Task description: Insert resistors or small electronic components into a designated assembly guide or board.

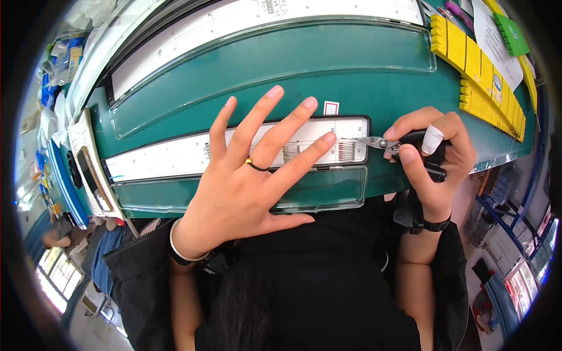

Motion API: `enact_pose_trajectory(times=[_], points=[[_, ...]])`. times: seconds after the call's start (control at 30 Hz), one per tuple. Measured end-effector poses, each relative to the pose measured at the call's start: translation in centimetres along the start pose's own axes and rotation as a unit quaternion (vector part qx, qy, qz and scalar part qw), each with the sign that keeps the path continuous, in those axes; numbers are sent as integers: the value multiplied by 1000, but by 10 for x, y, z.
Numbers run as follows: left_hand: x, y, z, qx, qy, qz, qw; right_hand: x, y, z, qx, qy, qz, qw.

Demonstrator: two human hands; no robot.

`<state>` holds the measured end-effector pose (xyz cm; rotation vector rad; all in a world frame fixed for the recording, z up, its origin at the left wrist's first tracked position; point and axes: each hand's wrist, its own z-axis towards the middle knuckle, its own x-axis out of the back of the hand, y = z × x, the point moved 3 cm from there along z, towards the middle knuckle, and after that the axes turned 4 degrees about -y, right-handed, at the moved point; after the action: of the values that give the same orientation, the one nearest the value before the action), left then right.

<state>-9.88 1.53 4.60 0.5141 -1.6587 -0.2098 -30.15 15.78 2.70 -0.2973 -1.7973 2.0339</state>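
My left hand (pixel 249 161) lies with its fingers spread over a long, narrow box (pixel 158 155) lined with a white ruled card. Its index fingertip presses on the card beside a row of thin metal spring coils (pixel 346 151). A second spring coil (pixel 291 152) shows between the fingers. In my right hand (pixel 448 152) is a pair of small pliers (pixel 383 143) with black handles, gripped in a closed fist. The pointed jaws reach over the box's right end, close to the index fingertip; anything fine between them is too small to make out. White tape wraps one right finger.
The box's transparent lid (pixel 328 196) lies folded toward me. A larger similar box (pixel 257 26) sits farther back with its transparent lid (pixel 281 61). Yellow notched plastic pieces (pixel 477 67) and a green one (pixel 511 34) are at the right. A small red-edged label (pixel 331 107) touches the far rim.
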Motion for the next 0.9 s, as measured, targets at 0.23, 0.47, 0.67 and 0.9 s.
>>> enact_pose_trajectory(times=[0.23,0.47,0.67,0.9], points=[[-4,-1,7,-14,-11,6,1000,-2,2,3,-5,3,-4,1000],[-3,-2,9,-11,-13,3,1000,-2,-1,4,-9,11,2,1000],[-4,-2,10,-7,-20,-4,1000,-2,-2,3,-14,16,-6,1000],[-5,-2,10,2,-26,-2,1000,1,0,3,1,-25,-33,999]])
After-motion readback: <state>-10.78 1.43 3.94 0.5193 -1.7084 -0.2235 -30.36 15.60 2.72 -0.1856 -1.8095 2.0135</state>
